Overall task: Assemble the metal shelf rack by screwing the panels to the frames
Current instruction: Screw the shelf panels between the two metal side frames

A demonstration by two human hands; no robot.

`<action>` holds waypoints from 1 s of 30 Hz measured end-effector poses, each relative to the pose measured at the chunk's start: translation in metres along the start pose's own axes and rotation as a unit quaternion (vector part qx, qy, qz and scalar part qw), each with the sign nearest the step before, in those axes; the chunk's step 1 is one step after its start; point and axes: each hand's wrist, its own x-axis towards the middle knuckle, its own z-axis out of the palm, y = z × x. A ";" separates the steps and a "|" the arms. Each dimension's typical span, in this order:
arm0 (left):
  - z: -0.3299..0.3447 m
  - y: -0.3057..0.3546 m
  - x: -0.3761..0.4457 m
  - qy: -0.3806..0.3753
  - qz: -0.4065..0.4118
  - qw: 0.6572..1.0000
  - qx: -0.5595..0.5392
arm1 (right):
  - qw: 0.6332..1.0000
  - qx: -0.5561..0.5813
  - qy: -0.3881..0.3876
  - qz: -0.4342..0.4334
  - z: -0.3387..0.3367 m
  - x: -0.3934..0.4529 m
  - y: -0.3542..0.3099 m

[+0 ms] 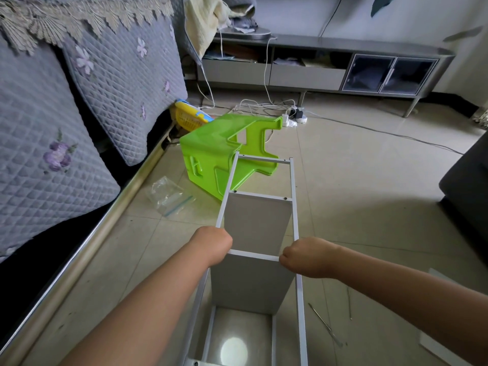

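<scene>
Tiled floor (356,180); both hands grip shelf rack (260,223)

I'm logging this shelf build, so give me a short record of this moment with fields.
place: tiled floor beside a sofa
rack: white metal rack, two panels fitted
left hand: left hand grips the left frame rail
right hand: right hand grips the right frame rail
behind rack: green plastic stool tipped on its side
loose items: clear plastic bag; screwdriver on the floor at right
</scene>
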 end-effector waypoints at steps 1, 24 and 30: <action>-0.002 0.001 0.000 -0.004 0.000 1.000 0.002 | 1.000 -0.007 0.005 -0.005 0.000 -0.001 0.002; -0.001 0.067 0.019 0.133 0.069 0.977 -0.149 | 0.824 0.437 -0.032 0.360 0.198 -0.028 -0.044; -0.001 0.072 0.031 0.130 0.035 0.981 -0.140 | 0.809 0.441 -0.129 0.367 0.278 -0.015 -0.091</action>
